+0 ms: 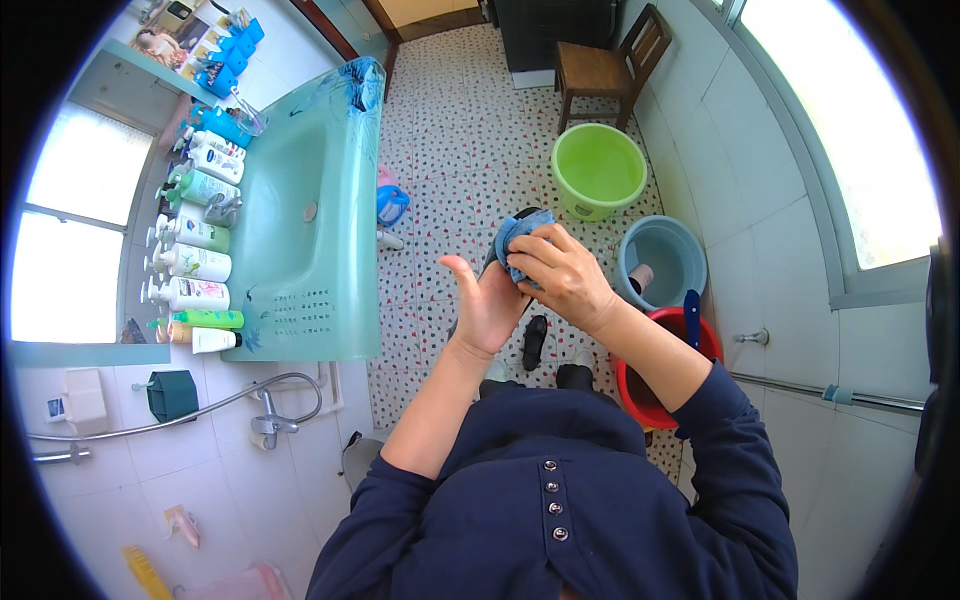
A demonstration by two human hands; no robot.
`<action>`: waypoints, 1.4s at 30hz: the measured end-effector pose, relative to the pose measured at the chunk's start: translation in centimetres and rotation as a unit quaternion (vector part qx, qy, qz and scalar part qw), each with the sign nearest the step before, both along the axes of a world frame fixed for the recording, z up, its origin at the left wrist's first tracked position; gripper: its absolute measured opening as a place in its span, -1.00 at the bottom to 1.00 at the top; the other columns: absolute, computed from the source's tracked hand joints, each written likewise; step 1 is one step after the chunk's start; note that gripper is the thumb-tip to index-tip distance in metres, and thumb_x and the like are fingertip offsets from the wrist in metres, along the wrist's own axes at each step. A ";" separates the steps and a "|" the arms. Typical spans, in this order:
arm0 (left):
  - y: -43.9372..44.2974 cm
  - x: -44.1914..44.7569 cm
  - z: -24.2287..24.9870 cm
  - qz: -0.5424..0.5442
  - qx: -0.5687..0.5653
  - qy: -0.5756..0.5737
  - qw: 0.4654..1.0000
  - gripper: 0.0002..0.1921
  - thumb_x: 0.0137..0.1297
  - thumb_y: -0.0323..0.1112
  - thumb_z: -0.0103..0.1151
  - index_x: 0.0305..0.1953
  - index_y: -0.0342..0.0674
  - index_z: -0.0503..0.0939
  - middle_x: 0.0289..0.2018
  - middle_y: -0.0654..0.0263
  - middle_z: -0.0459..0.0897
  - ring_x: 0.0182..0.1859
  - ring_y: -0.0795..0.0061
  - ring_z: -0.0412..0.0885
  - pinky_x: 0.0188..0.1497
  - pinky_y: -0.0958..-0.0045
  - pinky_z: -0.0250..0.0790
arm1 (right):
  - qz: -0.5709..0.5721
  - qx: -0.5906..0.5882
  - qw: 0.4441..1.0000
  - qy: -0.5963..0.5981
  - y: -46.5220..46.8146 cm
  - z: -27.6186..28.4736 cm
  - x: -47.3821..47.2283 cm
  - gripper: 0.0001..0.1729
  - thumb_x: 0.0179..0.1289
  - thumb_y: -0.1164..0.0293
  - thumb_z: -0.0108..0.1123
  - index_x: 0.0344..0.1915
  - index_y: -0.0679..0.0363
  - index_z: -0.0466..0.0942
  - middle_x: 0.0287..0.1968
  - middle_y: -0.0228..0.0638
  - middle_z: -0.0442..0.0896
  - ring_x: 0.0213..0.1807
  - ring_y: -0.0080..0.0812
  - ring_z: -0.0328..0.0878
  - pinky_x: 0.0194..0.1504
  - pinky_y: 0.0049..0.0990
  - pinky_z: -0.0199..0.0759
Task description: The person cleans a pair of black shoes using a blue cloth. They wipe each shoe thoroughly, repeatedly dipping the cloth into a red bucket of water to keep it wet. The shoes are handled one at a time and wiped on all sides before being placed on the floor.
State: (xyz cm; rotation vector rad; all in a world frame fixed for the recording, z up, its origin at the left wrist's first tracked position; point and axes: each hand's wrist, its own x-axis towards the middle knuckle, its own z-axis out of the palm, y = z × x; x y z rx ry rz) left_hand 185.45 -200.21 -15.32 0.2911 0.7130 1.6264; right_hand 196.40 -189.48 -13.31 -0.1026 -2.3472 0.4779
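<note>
My left hand (484, 304) is palm up with its thumb stretched out to the side. Its fingers hold a dark item (491, 256), apparently a black shoe, and are mostly hidden behind the cloth and my other hand. A crumpled blue cloth (525, 229) lies against that item, pinched in the bent fingers of my right hand (566, 277). On the tiled floor below, between my hands and my feet, rests a single black shoe (535, 343).
On the left is a green glass washbasin (292, 195) with pump bottles (199, 262) along its back. To the right stand a green bucket (598, 172), a blue bucket (664, 262) and a red basin (630, 401). A wooden chair (596, 71) is farther off.
</note>
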 end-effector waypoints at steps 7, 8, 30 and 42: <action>0.5 -3.9 -4.4 -0.120 0.309 -0.186 0.925 0.01 -0.03 0.71 -0.44 -0.08 -0.25 0.39 0.11 0.18 0.41 0.16 0.33 0.31 0.24 0.34 0.11 | -0.052 0.040 0.986 -0.153 0.9 -3.9 2.6 -0.85 -0.14 0.48 0.25 -0.44 0.19 0.57 -0.18 -0.40 0.60 -0.06 -0.36 0.47 -0.21 -0.37 0.46; -0.7 -3.1 -3.0 0.048 0.014 -0.079 0.996 -0.06 -0.03 0.71 -0.43 -0.24 -0.21 0.35 0.13 0.15 0.41 0.18 0.29 0.29 0.23 0.36 0.12 | -0.083 -0.051 0.989 -0.109 1.4 -4.6 3.2 -0.83 -0.13 0.51 0.28 -0.42 0.20 0.58 -0.21 -0.37 0.61 -0.09 -0.33 0.50 -0.20 -0.36 0.47; -1.0 -5.2 -13.7 0.111 -0.003 -0.293 0.950 0.11 -0.11 0.67 -0.12 0.15 -0.33 0.26 0.11 0.17 0.36 0.17 0.25 0.24 0.28 0.20 0.04 | -0.123 -0.329 0.932 0.089 -0.6 -15.3 -3.7 -0.73 -0.07 0.58 0.33 -0.26 0.23 0.58 -0.17 -0.26 0.62 -0.11 -0.23 0.53 -0.10 -0.37 0.47; -6.9 -10.9 -44.1 0.199 -0.312 -0.189 0.910 -0.15 0.16 0.44 -0.01 0.14 -0.26 0.23 -0.03 0.28 0.39 0.05 0.33 0.29 0.29 0.29 0.00 | -0.427 -0.806 0.410 0.008 -9.2 -44.9 6.7 -0.74 0.27 0.33 0.24 -0.21 0.33 0.59 -0.32 -0.42 0.62 -0.33 -0.66 0.51 -0.34 -0.59 0.38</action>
